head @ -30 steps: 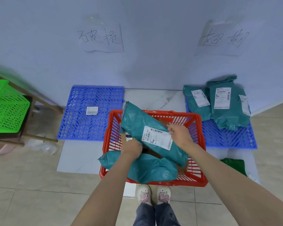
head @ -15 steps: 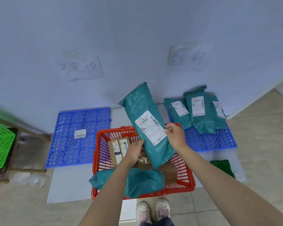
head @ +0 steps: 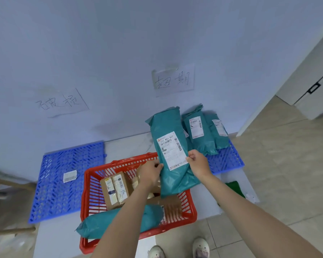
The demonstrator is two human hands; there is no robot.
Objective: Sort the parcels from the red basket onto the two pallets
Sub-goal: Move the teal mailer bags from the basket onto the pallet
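I hold a long teal parcel [head: 168, 127] upright above the red basket [head: 90, 185], its white label facing me. My left hand [head: 149, 173] grips its left edge and my right hand [head: 198, 162] pinches its right edge by the label. Inside the basket lie a brown cardboard box [head: 115, 189] and another teal parcel [head: 123, 221] draped over the front-left rim. The left blue pallet [head: 63, 161] carries only a small white label [head: 70, 176]. On the right blue pallet [head: 227, 159] lie several teal parcels [head: 199, 133].
Two handwritten paper signs hang on the wall, one [head: 62, 103] over the left pallet and one [head: 172, 80] over the right. A green object [head: 234, 188] lies on the floor right of the basket. A wooden frame [head: 11, 183] stands at left. My shoes [head: 200, 246] are at the bottom.
Both hands lifted the teal parcel out of the basket and swung it upright and to the right, toward the right pallet. The view turned right too.
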